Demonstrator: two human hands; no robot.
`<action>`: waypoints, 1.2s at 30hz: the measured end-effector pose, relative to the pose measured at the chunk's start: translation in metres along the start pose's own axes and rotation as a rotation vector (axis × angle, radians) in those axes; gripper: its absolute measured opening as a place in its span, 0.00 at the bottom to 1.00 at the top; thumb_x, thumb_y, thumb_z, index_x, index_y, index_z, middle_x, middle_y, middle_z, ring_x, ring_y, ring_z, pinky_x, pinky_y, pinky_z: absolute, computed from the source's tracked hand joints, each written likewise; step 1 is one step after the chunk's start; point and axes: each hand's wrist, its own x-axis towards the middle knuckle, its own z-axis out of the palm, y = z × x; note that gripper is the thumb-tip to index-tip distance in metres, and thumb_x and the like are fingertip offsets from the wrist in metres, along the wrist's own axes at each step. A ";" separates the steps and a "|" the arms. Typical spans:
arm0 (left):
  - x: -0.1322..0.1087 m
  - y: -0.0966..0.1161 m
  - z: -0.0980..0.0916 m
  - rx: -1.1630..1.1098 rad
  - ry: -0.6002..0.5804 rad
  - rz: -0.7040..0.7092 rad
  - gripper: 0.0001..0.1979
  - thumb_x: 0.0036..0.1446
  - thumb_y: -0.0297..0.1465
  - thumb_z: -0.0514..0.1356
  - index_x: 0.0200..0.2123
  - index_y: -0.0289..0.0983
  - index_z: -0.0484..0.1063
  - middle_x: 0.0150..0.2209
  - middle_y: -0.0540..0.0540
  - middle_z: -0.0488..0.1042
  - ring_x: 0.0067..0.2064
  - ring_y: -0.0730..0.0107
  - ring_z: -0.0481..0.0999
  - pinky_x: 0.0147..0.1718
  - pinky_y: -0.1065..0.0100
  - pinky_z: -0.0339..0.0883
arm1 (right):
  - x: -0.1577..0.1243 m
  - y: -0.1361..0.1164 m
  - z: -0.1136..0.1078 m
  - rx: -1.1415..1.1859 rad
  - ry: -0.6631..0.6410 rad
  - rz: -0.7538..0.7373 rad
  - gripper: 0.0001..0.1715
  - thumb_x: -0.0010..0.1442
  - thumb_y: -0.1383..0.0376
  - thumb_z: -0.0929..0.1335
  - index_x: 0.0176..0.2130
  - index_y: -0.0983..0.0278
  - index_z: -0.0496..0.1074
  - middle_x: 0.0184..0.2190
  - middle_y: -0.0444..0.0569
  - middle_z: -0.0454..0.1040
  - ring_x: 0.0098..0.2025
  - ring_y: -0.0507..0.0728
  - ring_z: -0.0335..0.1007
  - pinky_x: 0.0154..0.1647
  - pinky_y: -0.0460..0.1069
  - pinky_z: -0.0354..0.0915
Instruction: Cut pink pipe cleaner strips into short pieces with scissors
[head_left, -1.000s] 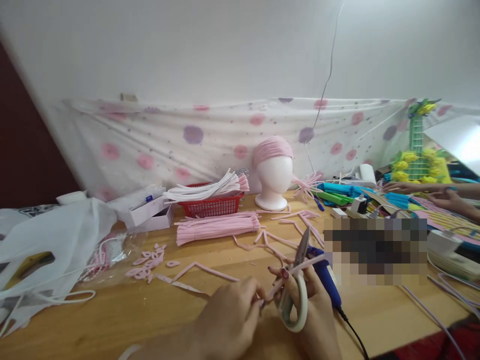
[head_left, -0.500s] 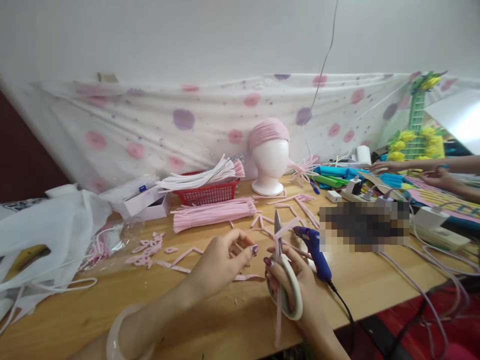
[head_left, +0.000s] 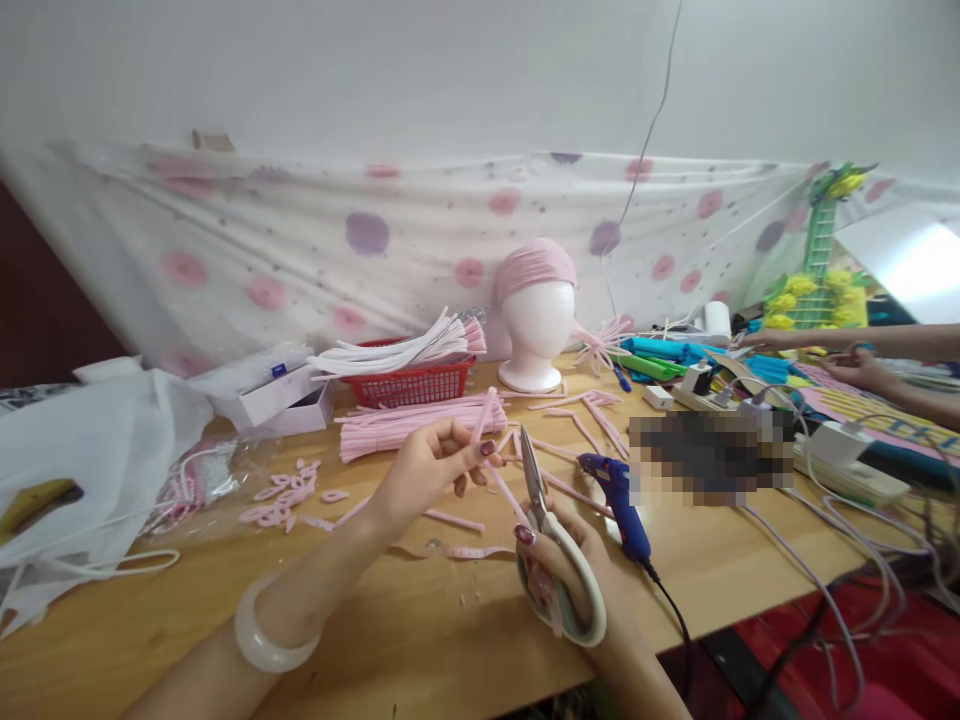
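Hands at a wooden table, seen from beside the worker. Left hand, with a pale bangle on its wrist, is raised above the table and pinches a pink stem between thumb and fingertips. The stem slants from above the fingers down to the right and ends close beside the scissors. Right hand is closed around the scissors' pale loops, near the table's front edge. The blades point up and away and appear almost closed, just right of the stem; whether they touch it cannot be told.

Surroundings:
- Blue glue gun lies just right of the scissors, its black cord trailing over the table's edge.
- Pink bundle of stems lies behind the left hand, in front of a red basket that holds white stems.
- Foam head wearing a pink band stands right of the basket, against a spotted cloth.
- White box sits left of the basket, with small pink loops scattered in front of it.
- Loose pink pieces lie between the hands and the bundle.
- Another person's hands are at the far right, among blue, green and yellow pieces, well apart from the worker's own.
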 end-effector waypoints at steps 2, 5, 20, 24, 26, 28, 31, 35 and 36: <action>0.003 0.003 -0.009 -0.123 -0.014 -0.033 0.22 0.42 0.44 0.71 0.26 0.35 0.65 0.28 0.45 0.79 0.23 0.76 0.72 0.19 0.75 0.63 | 0.002 -0.002 0.000 0.059 -0.009 0.005 0.27 0.43 0.53 0.78 0.35 0.64 0.68 0.12 0.35 0.63 0.11 0.45 0.51 0.11 0.40 0.51; 0.005 0.006 -0.016 -0.245 0.045 -0.043 0.23 0.38 0.44 0.73 0.26 0.34 0.67 0.25 0.48 0.77 0.23 0.78 0.73 0.22 0.77 0.67 | 0.003 -0.005 0.000 0.141 0.008 -0.014 0.29 0.43 0.53 0.79 0.38 0.64 0.69 0.16 0.38 0.67 0.13 0.45 0.53 0.12 0.40 0.53; 0.003 0.012 -0.013 -0.444 0.097 -0.058 0.22 0.31 0.36 0.77 0.24 0.32 0.69 0.22 0.51 0.77 0.22 0.79 0.75 0.23 0.80 0.72 | 0.007 -0.002 -0.003 0.479 0.258 -0.018 0.24 0.39 0.63 0.79 0.33 0.63 0.68 0.18 0.35 0.62 0.17 0.44 0.54 0.16 0.39 0.55; 0.000 0.015 -0.012 -0.468 0.086 -0.056 0.22 0.30 0.35 0.77 0.23 0.32 0.69 0.21 0.51 0.77 0.21 0.79 0.75 0.21 0.81 0.71 | 0.005 -0.003 0.001 0.524 0.255 0.006 0.24 0.39 0.64 0.79 0.32 0.63 0.67 0.17 0.34 0.61 0.17 0.43 0.53 0.16 0.38 0.54; -0.001 0.016 -0.012 -0.473 0.075 -0.042 0.21 0.31 0.34 0.77 0.23 0.32 0.69 0.21 0.51 0.77 0.21 0.79 0.75 0.21 0.80 0.71 | 0.005 -0.002 0.002 0.510 0.263 -0.003 0.23 0.40 0.62 0.79 0.32 0.62 0.67 0.17 0.34 0.62 0.17 0.44 0.54 0.17 0.38 0.55; -0.002 0.017 -0.012 -0.475 0.060 -0.022 0.21 0.31 0.34 0.77 0.23 0.32 0.70 0.21 0.51 0.77 0.21 0.78 0.76 0.21 0.80 0.71 | 0.006 -0.001 0.001 0.496 0.281 0.002 0.23 0.41 0.62 0.79 0.31 0.62 0.66 0.17 0.34 0.62 0.16 0.44 0.54 0.16 0.38 0.54; -0.001 0.017 -0.014 -0.475 0.057 -0.007 0.20 0.32 0.33 0.77 0.22 0.32 0.70 0.21 0.50 0.77 0.21 0.78 0.75 0.21 0.80 0.71 | 0.007 0.000 -0.001 0.499 0.285 0.016 0.22 0.40 0.62 0.78 0.30 0.62 0.65 0.16 0.34 0.61 0.16 0.44 0.53 0.16 0.38 0.53; 0.001 0.016 -0.018 -0.474 0.091 0.007 0.20 0.32 0.33 0.77 0.22 0.32 0.70 0.22 0.50 0.78 0.21 0.79 0.75 0.21 0.80 0.71 | 0.007 0.002 -0.004 0.443 0.238 -0.011 0.20 0.43 0.60 0.78 0.31 0.62 0.67 0.17 0.35 0.61 0.16 0.44 0.54 0.16 0.39 0.53; 0.001 0.016 -0.020 -0.472 0.095 0.012 0.20 0.32 0.33 0.77 0.22 0.32 0.70 0.22 0.49 0.78 0.21 0.79 0.75 0.21 0.80 0.71 | 0.006 0.003 -0.004 0.417 0.227 -0.024 0.19 0.44 0.59 0.77 0.31 0.63 0.67 0.17 0.35 0.62 0.16 0.44 0.54 0.17 0.39 0.54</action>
